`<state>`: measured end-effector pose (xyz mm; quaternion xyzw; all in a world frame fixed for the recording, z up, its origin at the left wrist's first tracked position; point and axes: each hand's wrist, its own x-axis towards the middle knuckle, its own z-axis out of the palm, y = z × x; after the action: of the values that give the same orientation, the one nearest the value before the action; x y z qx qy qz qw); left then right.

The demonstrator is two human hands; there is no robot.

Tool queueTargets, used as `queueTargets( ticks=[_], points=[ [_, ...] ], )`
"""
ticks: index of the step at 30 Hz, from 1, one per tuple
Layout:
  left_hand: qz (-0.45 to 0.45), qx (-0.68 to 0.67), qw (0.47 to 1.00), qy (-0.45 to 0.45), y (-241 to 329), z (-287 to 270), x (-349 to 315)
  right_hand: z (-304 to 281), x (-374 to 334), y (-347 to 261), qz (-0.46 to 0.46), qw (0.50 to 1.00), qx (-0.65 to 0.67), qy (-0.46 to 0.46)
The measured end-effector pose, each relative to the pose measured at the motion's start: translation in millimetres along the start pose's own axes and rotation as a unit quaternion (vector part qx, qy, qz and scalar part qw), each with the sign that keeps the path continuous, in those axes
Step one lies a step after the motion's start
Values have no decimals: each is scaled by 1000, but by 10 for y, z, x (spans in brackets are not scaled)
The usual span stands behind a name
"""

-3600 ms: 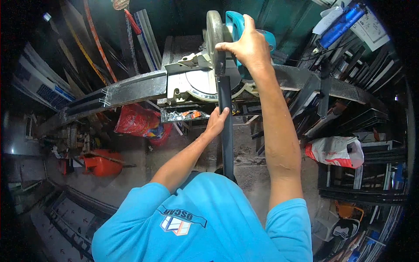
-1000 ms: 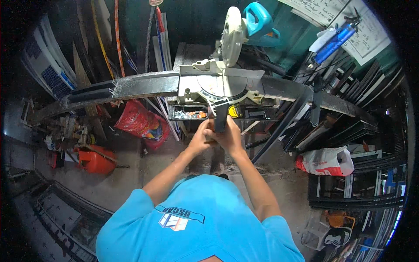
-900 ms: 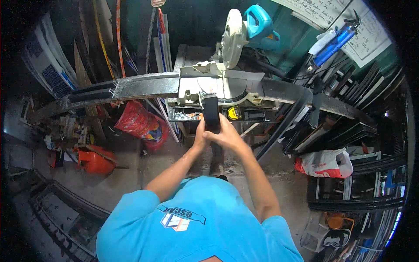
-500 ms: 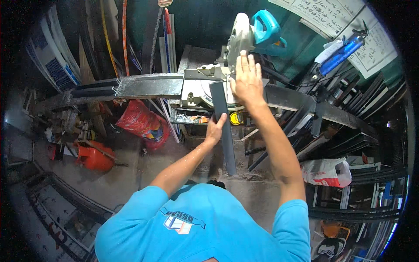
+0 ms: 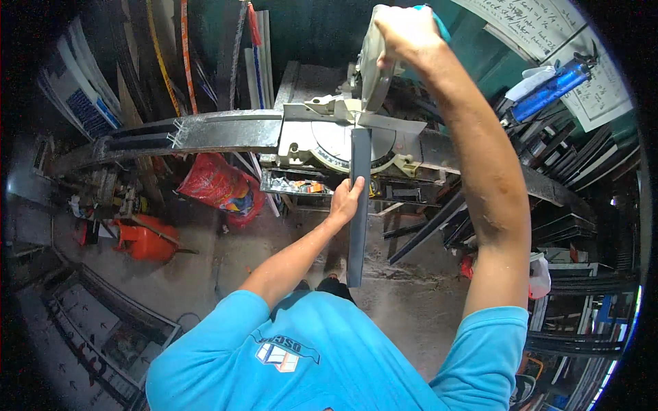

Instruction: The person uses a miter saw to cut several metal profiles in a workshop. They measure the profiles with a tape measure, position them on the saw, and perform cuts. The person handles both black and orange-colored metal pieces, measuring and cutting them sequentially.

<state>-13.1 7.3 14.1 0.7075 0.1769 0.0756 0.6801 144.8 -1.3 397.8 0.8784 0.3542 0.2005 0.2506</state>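
Observation:
A dark grey metal profile (image 5: 358, 233) points lengthwise away from me, its far end lying on the round table of a miter saw (image 5: 330, 140) just short of the fence. My left hand (image 5: 347, 200) is closed round the profile at about mid-length, thumb on top. At the upper edge, my right hand (image 5: 409, 34) is wrapped round the saw's teal handle, which it mostly hides. The saw head with its pale blade guard (image 5: 374, 75) is raised behind the fence. The near end of the profile sticks out over the floor.
Long dark support rails (image 5: 233, 130) run out on both sides of the saw. A shallow tray (image 5: 295, 183) of small items sits under it. A red sack (image 5: 216, 185) and an orange container (image 5: 142, 240) stand on the left; a blue caulking gun (image 5: 552, 89) hangs at right.
My right hand has risen from beside the fence to the saw handle and closed on it. The profile has swung straighter and shifted slightly right with my left hand.

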Motion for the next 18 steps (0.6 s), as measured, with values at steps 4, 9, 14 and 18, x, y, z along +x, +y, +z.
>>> queueTargets(
  ticks=[4, 9, 14, 18],
  points=[
    [6, 17, 1000, -12, -66, 54, 97, 258, 151, 379, 12, 993, 104, 61],
    [10, 6, 999, -36, -213, 48, 138, 404, 141, 539, -34, 978, 193, 71],
    [-26, -5, 998, -58, -151, 104, 53, 283, 165, 551, -15, 968, 250, 18],
    [-5, 25, 997, -69, -207, 79, 51, 534, 379, 683, 114, 956, 244, 116]
  ],
)
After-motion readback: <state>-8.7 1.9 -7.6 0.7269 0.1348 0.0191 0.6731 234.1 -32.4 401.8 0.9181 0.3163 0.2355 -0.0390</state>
